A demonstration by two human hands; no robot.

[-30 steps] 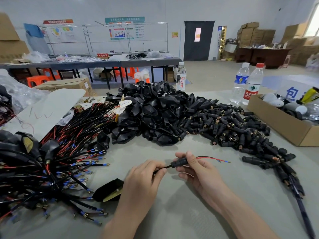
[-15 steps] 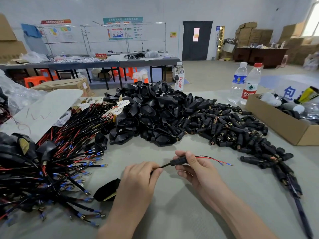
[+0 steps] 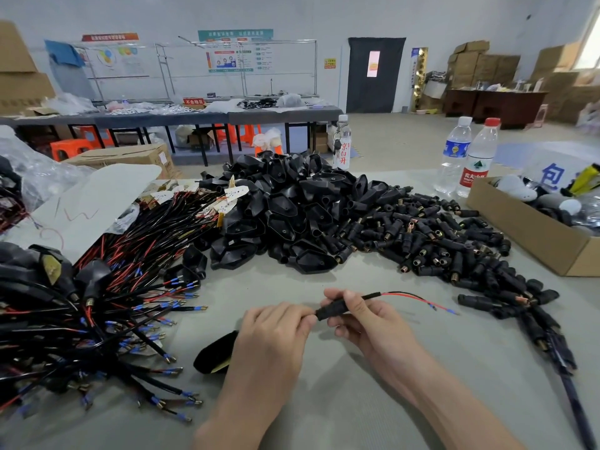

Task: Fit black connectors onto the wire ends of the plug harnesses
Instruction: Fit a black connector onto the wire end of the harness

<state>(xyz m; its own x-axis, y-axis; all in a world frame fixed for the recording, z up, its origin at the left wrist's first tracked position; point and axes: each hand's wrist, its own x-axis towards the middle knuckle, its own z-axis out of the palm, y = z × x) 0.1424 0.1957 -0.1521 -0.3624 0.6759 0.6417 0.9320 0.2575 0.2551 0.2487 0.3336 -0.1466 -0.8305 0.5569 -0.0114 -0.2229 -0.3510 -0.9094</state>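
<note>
Two hands meet on black connector [image 3: 332,309]: right hand [image 3: 370,323] pinches its middle, left hand [image 3: 276,336] its left end.

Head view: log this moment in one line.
left hand: pinches harness at black connector | right hand: grips black connector | wire ends: free, past right hand

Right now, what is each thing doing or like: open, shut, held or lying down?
Left hand, pinches the harness at the connector's end.
Right hand, grips the connector.
Connector, on the harness, wire ends poking out.
Water bottles, upright, capped.
Cardboard box, open.
Loose connectors, piled up.
</note>
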